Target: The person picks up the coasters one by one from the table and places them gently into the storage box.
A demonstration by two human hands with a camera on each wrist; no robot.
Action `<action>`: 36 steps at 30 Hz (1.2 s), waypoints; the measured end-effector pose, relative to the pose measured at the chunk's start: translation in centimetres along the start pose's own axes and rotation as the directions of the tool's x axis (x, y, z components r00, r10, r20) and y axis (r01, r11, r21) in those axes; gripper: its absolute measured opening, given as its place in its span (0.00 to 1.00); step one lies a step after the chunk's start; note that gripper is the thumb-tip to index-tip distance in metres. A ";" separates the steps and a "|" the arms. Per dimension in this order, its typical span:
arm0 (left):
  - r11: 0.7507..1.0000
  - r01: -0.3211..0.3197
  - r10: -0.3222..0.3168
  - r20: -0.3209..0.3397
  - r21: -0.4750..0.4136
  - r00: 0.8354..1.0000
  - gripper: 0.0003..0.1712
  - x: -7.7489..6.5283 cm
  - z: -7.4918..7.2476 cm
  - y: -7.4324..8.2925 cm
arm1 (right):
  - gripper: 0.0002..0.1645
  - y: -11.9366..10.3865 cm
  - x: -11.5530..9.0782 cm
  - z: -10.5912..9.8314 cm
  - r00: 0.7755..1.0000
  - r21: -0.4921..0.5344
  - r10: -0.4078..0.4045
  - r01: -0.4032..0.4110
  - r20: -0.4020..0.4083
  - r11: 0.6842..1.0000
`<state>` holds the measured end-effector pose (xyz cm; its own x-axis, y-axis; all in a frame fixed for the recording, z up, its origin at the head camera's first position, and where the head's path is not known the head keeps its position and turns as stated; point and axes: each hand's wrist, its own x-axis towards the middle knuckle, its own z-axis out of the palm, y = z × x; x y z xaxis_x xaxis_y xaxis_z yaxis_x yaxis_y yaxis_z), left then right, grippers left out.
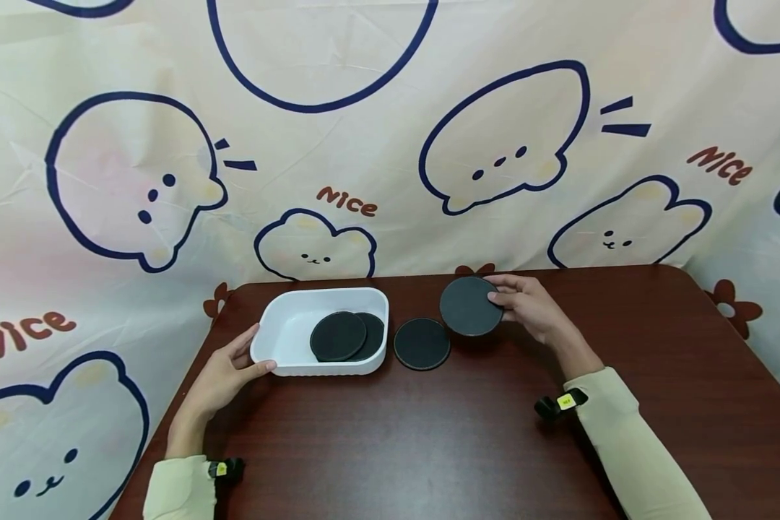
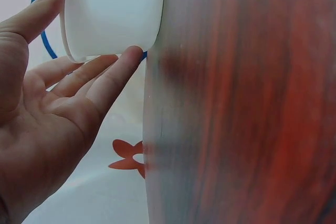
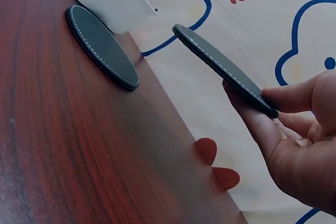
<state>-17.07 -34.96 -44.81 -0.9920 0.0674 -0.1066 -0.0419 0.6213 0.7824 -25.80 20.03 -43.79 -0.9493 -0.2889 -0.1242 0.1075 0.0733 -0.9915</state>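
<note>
My right hand (image 1: 523, 303) pinches a round black coaster (image 1: 471, 307) by its edge, thumb on top and fingers underneath. In the right wrist view this coaster (image 3: 226, 69) is tilted and raised above the table, its rim stitched in white. A second coaster (image 1: 422, 344) lies flat on the table between the held one and a white rectangular tray (image 1: 286, 368). Inside the tray, at its right end, one coaster (image 1: 338, 336) partly overlaps another (image 1: 372, 338). My left hand (image 1: 224, 375) holds the tray's left end, thumb at the near corner and fingertips along the outer wall (image 2: 115, 14).
The dark brown wooden table (image 1: 390, 448) ends just behind the tray and the held coaster. A cloth printed with cartoon animals (image 1: 390, 159) hangs behind the table and at its sides. Each wrist carries a small black strapped device (image 1: 559, 403).
</note>
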 end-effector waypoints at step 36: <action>1.000 -0.003 0.003 0.007 0.007 1.000 0.57 -0.2 -0.2 0.1 | 0.30 -0.3 0.4 4.2 0.999 0.150 0.013 -0.019 0.046 0.989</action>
<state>-16.89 -35.06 -44.64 -0.9913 0.0750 -0.1085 -0.0378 0.6265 0.7785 -24.99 15.88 -43.72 -0.9331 -0.3319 -0.1383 0.1688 -0.0648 -0.9835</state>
